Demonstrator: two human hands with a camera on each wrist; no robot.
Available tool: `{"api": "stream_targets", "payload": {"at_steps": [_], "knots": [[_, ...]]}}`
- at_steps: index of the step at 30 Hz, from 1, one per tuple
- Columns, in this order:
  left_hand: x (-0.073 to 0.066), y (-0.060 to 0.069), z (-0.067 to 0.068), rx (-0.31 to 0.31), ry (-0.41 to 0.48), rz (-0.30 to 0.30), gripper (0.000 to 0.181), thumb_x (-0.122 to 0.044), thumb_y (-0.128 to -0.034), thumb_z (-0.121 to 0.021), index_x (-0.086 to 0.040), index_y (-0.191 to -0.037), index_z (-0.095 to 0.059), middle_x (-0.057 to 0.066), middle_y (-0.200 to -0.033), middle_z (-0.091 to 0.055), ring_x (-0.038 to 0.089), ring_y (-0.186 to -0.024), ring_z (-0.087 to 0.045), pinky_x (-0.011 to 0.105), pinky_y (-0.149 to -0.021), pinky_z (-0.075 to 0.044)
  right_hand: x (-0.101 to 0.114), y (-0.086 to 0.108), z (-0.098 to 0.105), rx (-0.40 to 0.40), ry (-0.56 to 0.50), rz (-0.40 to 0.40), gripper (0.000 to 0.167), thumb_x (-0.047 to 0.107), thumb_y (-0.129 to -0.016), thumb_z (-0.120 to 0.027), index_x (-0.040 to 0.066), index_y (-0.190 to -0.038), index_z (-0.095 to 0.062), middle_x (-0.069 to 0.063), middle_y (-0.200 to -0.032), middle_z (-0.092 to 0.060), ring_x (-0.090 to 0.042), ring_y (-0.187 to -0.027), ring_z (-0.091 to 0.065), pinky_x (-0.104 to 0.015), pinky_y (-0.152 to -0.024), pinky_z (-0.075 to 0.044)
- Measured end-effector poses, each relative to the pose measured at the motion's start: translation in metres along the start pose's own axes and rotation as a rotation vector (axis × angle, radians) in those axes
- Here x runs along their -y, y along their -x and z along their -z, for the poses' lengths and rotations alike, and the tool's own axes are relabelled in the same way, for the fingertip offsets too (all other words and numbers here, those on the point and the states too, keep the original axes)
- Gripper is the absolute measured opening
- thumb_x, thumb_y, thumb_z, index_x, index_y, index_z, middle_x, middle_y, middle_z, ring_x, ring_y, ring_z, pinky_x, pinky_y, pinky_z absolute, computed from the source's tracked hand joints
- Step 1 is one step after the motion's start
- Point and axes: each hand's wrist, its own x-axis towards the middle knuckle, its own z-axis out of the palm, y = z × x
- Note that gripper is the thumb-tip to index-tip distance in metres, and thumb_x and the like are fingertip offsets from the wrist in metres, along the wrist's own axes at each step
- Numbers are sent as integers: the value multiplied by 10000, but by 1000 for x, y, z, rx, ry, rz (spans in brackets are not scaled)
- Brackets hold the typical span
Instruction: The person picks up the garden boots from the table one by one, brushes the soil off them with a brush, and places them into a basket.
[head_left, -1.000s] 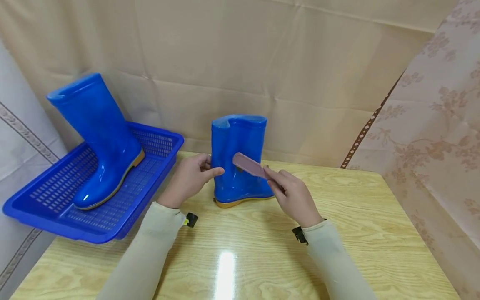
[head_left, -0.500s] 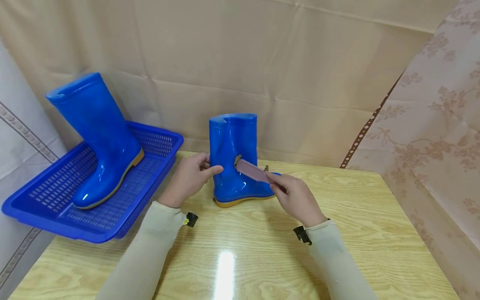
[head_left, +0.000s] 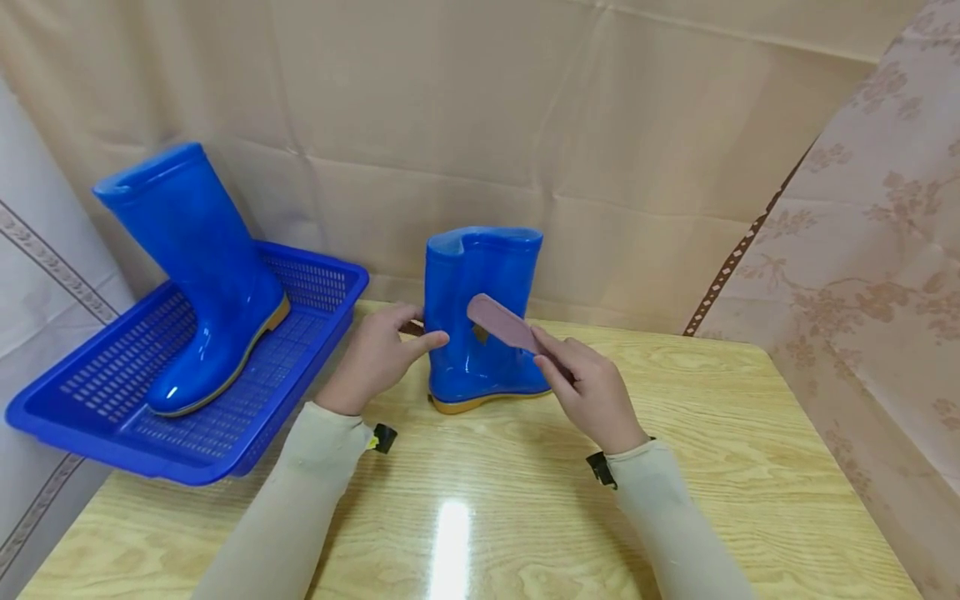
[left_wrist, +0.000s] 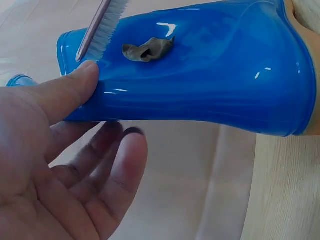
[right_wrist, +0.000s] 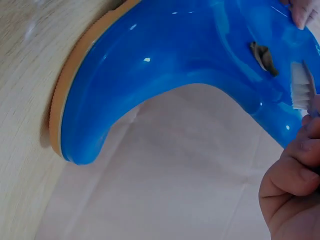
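A blue rubber boot with a yellow sole stands upright on the table, its toe to the right. My left hand holds the boot's back edge, thumb on the near side, fingers behind. In my right hand is a pinkish brush, gripped by its handle, its bristles toward the shaft. The left wrist view shows the white bristles near my left thumb and a brown smear on the boot. The same smear lies beside the brush in the right wrist view.
At the left, a blue perforated basket holds another blue boot, leaning with its toe toward the front. A beige cloth hangs behind the wooden table, and a patterned cloth hangs on the right.
The brush has moved down the shaft and back up, tilting as it went. The boot's shaft bent left, then came back to the right. My left hand has stayed nearly still.
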Motion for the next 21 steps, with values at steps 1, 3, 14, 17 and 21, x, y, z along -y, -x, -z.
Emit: {"api": "stream_targets", "payload": {"at_steps": [1,3,14,17,21], "knots": [[0,0,1,0,-5,-15,399,-386,-997,-697,-112,-1286,-680,74,-1180,-704,285,-1096,-660,475,-877,-580,0,0,0,8,14,-3,443,104,-985,-713,149,-1421,-645,38,-741,-521,-77,-585,-390,-238,-493,-320],[0,0,2,4,-10,-39,385,-373,-1004,-696,-111,-1284,-672,73,-1171,-690,280,-1091,-652,473,-871,-577,1,0,0,22,35,-15,449,121,-991,-709,168,-1431,-637,44,-727,-498,-80,-577,-371,-247,-494,-313],[1,2,8,-12,90,13,386,-383,-1005,-673,-114,-1259,-563,71,-1120,-651,244,-1001,-636,406,-796,-559,-2,-1,7,38,56,-23,356,125,-957,-742,150,-1312,-730,58,-673,-520,-66,-551,-399,-233,-474,-324],[3,2,7,-26,59,3,387,-425,-1012,-664,-117,-1233,-584,66,-1113,-670,241,-989,-641,400,-771,-562,-2,-1,9,59,66,-51,352,143,-956,-740,160,-1307,-733,48,-691,-567,-83,-564,-428,-239,-484,-335],[3,-1,5,-29,40,8,406,-464,-1012,-653,-122,-1221,-587,61,-1113,-679,235,-969,-645,380,-741,-564,-3,0,10,62,78,-74,356,147,-949,-742,176,-1304,-737,50,-716,-603,-87,-579,-442,-241,-495,-332]]}}
